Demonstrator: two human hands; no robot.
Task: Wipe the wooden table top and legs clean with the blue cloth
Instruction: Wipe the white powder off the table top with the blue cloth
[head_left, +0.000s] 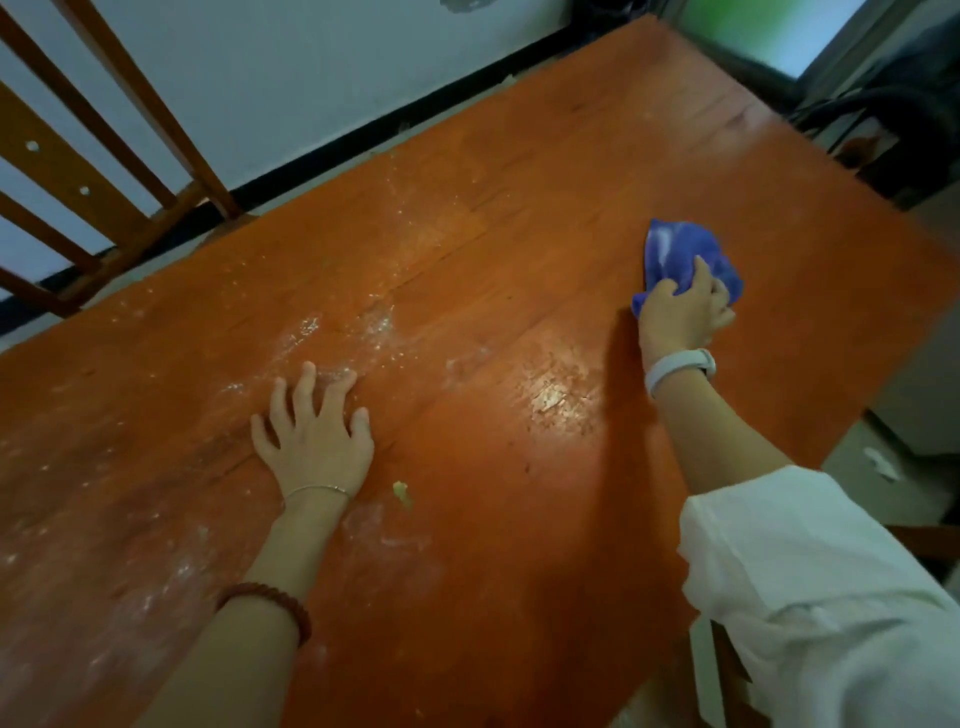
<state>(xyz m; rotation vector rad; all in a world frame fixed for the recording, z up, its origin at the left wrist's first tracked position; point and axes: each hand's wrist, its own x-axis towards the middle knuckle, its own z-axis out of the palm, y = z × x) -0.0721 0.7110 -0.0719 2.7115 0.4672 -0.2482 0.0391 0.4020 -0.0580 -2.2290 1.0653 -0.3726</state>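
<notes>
Right hand bunches the blue cloth on the table top, left hand splayed flat beside white dust; flatten cloth under fingers, sweep there.

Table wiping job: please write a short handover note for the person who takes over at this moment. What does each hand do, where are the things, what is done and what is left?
Right hand: grips the bunched blue cloth and presses it on the table top, toward the far right.
Left hand: flat on the top, fingers spread, holds nothing.
Done: the far right part looks mostly free of dust.
Left: white powder streaks across the middle and the near left, and a small yellowish crumb lies by the left wrist. The legs are out of view, so their state is unknown.
</notes>
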